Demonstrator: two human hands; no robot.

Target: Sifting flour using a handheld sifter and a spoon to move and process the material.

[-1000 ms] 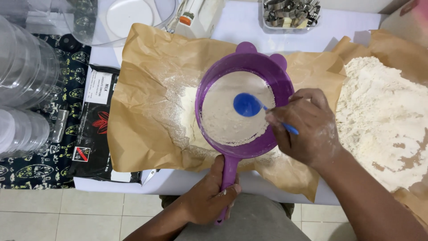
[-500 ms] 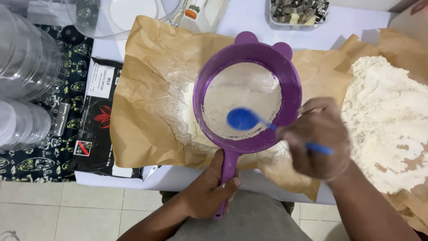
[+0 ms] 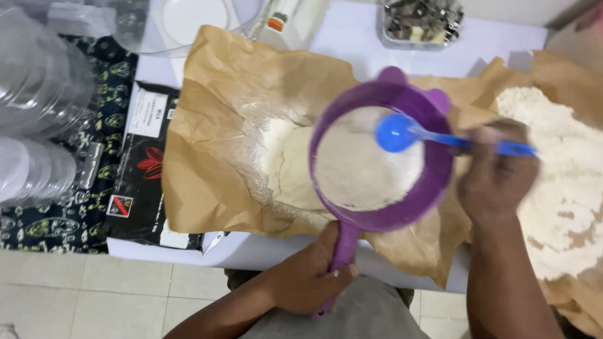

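Observation:
My left hand [image 3: 312, 274] grips the handle of a round purple sieve [image 3: 440, 188], held above brown paper [image 3: 213, 163]. White flour fills the sieve's mesh. A small mound of sifted flour [image 3: 286, 163] lies on the paper just left of and under the sieve. My right hand [image 3: 496, 179] holds a blue plastic spoon [image 3: 402, 133] by its handle, the bowl of the spoon over the upper right part of the sieve. A large heap of flour [image 3: 565, 188] lies on the paper to the right of my right hand.
Stacks of clear plastic containers [image 3: 38, 119] stand at the left. A black printed packet [image 3: 141, 157] lies beside the paper. A clear lid or bowl [image 3: 188, 22], a white box [image 3: 289, 19] and a clear tub of small metal pieces [image 3: 421, 22] sit at the back. Tiled floor [image 3: 94, 295] lies below.
The sieve has shifted right. My right hand has lifted the blue spoon from the lower part of the sieve to its upper right, toward the big flour heap.

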